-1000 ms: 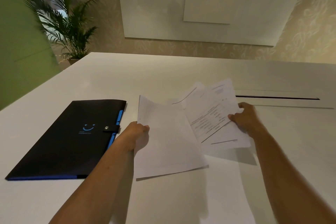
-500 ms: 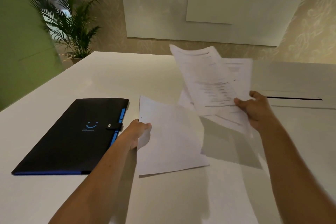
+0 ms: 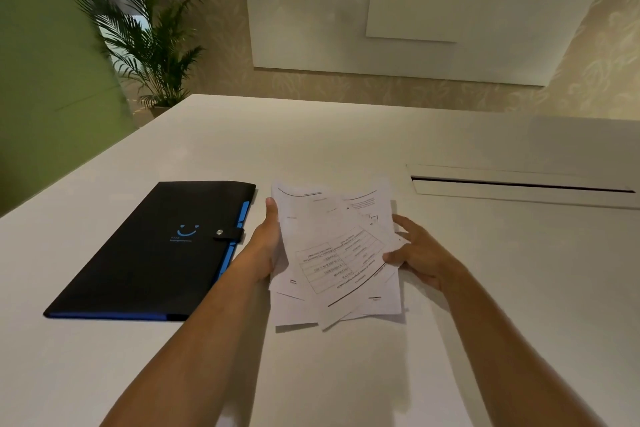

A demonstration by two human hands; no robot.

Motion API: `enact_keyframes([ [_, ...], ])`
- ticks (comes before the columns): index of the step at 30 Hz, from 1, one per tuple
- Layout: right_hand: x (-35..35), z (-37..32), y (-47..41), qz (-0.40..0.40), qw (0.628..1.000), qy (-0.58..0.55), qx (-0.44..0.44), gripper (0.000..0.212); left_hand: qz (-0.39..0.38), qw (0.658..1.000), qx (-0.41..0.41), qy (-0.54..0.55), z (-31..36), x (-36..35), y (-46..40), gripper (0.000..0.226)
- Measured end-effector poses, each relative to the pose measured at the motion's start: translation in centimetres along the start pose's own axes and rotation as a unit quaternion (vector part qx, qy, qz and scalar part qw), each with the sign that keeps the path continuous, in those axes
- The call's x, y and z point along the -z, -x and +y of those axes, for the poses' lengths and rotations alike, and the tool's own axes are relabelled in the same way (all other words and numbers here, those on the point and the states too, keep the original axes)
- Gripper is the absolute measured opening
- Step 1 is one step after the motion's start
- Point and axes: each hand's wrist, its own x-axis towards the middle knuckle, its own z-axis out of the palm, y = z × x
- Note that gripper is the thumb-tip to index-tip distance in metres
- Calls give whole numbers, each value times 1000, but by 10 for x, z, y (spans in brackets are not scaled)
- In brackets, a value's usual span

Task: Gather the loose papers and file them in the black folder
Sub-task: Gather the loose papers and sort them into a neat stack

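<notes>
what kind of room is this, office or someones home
Most likely an office or meeting room. The long white table has a built-in cable slot, a large blank white panel hangs on the wall, and a potted palm stands in the corner.

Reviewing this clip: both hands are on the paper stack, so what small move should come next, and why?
Probably square the papers between the left hand and right hand: the sheets are fanned at different angles, corners sticking out, and the black folder beside them is snapped shut.
</notes>
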Motion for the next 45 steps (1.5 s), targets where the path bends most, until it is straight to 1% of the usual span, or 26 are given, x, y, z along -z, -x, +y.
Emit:
enact_keyframes([
  [2, 1, 0, -2, 2, 1000, -2, 15, 60, -15, 1000, -7, 17, -1, 2, -1, 89],
  [4, 0, 2, -5, 27, 998, 35, 41, 40, 7, 999, 6, 38, -2, 3, -3, 100],
  [6, -2, 5, -9, 88, 988, 113, 58, 27, 23, 1000, 2, -13, -4, 6, -8, 105],
  [7, -4, 7, -11, 116, 980, 145, 64, 25, 27, 999, -12, -43, -7, 8, -10, 102],
  [8, -5, 8, -13, 138, 974, 166, 66, 25, 26, 997, -34, -57, -10, 10, -13, 91],
  [10, -4, 10, -15, 154, 971, 175, 59, 32, 13, 996, -75, -52, -17, 11, -19, 54],
  [11, -2, 12, -16, 149, 972, 174, 51, 38, 9, 994, -91, -58, -19, 13, -21, 43],
  [12, 0, 13, -17, 140, 974, 171, 40, 45, 8, 992, -102, -73, -20, 14, -23, 39],
  [15, 7, 11, -15, 87, 987, 134, 19, 63, 7, 988, -119, -96, -21, 15, -24, 40],
  [18, 13, 4, -11, 24, 997, 68, -7, 71, 5, 987, -124, -101, -21, 15, -23, 42],
  [19, 14, 3, -10, 6, 998, 58, -13, 68, 4, 986, -128, -106, -21, 14, -24, 43],
  [20, 15, 1, -10, -4, 998, 60, -15, 60, 1, 985, -133, -111, -21, 14, -25, 43],
  [21, 13, 0, -10, -3, 998, 65, -13, 47, -1, 984, -138, -114, -22, 14, -26, 44],
  [23, 5, -1, -11, 38, 996, 79, -15, 22, -11, 982, -146, -118, -22, 13, -25, 44],
  [24, 1, 1, -13, 58, 995, 84, -15, 19, -19, 982, -149, -119, -22, 14, -25, 45],
  [28, -16, 6, -22, 80, 992, 93, -3, 49, -59, 975, -174, -126, -21, 16, -21, 51],
  [30, -20, 6, -23, 82, 992, 99, 11, 55, -81, 971, -198, -103, -23, 17, -19, 56],
  [33, -25, 5, -21, 72, 995, 68, 21, 58, -139, 966, -219, -23, -28, 16, -15, 55],
  [36, -24, -1, -22, 106, 994, 12, 24, 58, -117, 961, -251, -14, -29, 16, -9, 52],
  [38, -18, -8, -20, 104, 994, -16, 27, 63, -118, 955, -273, -11, -27, 15, -6, 61],
  [39, -15, -11, -18, 92, 995, -21, 36, 61, -114, 951, -286, -18, -24, 14, -4, 64],
  [42, -6, -21, -11, 53, 994, -11, 100, 45, -83, 938, -332, -57, -12, 6, 5, 63],
  [45, -3, -43, -1, 80, 976, 20, 200, 42, -53, 921, -383, -50, 10, -5, 18, 59],
])
